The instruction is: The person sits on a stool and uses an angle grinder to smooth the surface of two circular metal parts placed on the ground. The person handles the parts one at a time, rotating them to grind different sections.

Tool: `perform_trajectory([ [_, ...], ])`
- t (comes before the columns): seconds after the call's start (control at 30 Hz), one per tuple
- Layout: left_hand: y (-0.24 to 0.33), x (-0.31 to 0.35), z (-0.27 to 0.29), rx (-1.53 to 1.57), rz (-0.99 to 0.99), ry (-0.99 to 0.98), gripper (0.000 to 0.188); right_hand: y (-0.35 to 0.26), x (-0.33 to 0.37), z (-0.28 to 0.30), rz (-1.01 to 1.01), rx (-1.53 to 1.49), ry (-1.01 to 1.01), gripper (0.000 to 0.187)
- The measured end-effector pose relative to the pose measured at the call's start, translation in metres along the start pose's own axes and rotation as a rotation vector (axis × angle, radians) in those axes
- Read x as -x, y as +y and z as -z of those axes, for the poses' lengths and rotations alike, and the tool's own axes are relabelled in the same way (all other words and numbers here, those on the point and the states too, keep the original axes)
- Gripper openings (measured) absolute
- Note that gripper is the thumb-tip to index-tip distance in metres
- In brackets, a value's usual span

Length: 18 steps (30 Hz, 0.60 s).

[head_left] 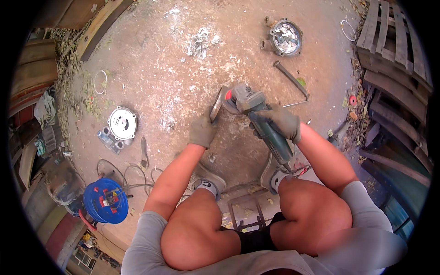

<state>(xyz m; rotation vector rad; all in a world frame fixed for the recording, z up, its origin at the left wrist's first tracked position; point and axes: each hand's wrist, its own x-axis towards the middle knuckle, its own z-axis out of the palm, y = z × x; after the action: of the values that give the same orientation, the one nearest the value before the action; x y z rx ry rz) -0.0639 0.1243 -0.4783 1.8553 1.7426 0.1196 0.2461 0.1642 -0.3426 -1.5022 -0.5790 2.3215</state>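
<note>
Left grip (203, 131) pinches the metal piece (216, 110) just left of the grinder (273, 140), long axis slanting alongside its disc (230, 108)! Right grip (280, 122) wraps the grinder's body.

Two gloved hands (202, 131) (283, 123), two shoes (211, 177) (267, 173), one angle grinder (270, 135) and one flat metal piece (217, 108) are counted. Two round metal housings (300, 39) (123, 123), two thin white rings (94, 83) (342, 27), one headed bar (292, 80), one brush-like tool (144, 151), one small red round piece (353, 97) and one blue cable reel (120, 204) are also seen.
</note>
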Motion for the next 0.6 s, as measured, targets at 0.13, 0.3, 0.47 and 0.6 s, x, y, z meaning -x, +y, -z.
perform_trajectory([
  [0.13,0.008,-0.003,0.007,-0.020,0.050,-0.060,0.053,0.001,-0.008,-0.001,-0.006,-0.105,-0.024,0.047],
  [0.3,0.008,-0.002,0.012,0.000,0.024,-0.060,0.052,-0.006,0.003,0.000,-0.059,-0.126,0.025,0.048],
  [0.47,0.022,-0.008,0.020,-0.003,0.032,-0.085,0.049,-0.001,-0.002,-0.007,-0.013,-0.051,0.022,0.048],
  [0.6,0.025,-0.011,0.022,-0.044,0.030,-0.077,0.047,0.009,0.008,-0.001,-0.010,-0.024,0.059,0.044],
])
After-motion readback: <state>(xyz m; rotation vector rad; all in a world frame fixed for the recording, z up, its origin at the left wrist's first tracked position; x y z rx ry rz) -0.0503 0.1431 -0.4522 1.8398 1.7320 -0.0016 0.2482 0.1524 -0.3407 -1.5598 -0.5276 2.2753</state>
